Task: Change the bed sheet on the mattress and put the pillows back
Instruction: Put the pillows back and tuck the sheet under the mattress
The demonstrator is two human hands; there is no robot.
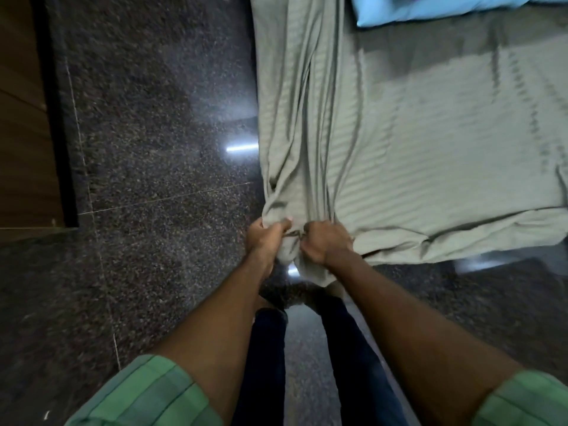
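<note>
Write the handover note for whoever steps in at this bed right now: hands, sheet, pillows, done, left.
Left hand: grip closed on the bunched corner of the grey-green sheet.
Right hand: grip on the same corner, close beside the left.
Sheet: spread over the mattress top, creased; its left side hangs in folds to the dark floor, and the near edge lies loose.
Blue pillow: on the bed at the far end.
Done: sheet laid over the mattress.
Left: pull this corner taut, tuck it, smooth creases, set pillows in place.

Dark speckled granite floor [147, 167] under me, thin pale joint lines crossing it. Bright light streak [242, 146] reflected on polish. Brown wooden panel [21, 118] at left with black edge strip [55, 118] alongside. My dark trousers [264, 358], green striped sleeves [147, 395].
</note>
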